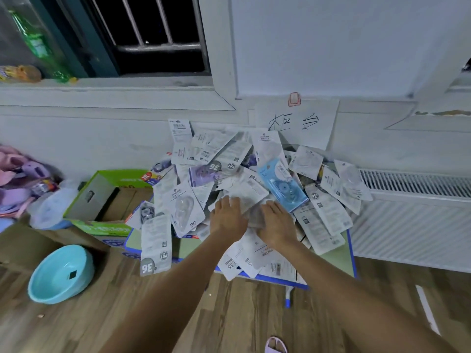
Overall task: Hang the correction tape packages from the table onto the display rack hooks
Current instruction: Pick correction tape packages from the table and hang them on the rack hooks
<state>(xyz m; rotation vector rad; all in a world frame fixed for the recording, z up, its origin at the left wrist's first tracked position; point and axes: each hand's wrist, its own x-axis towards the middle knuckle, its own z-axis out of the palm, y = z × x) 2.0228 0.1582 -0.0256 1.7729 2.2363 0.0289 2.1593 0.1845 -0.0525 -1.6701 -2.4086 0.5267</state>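
Both your forearms reach out over the floor to the heaped surface (349, 253). Your left hand (228, 217) and right hand (276, 222) lie flat, fingers straight, pressing on the correction tape packages (244, 194) piled under and beyond your fingertips. No rack shows. Several packages overhang the near edge behind your wrists; pushing or raking the slippery heap could, I'd judge, slide them off.

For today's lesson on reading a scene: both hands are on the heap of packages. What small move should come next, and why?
Probably close the fingers on one package and lift it free. Both the left hand and the right hand rest on the pile of correction tape packages on the table, gripping nothing clearly yet. No display rack shows in view.
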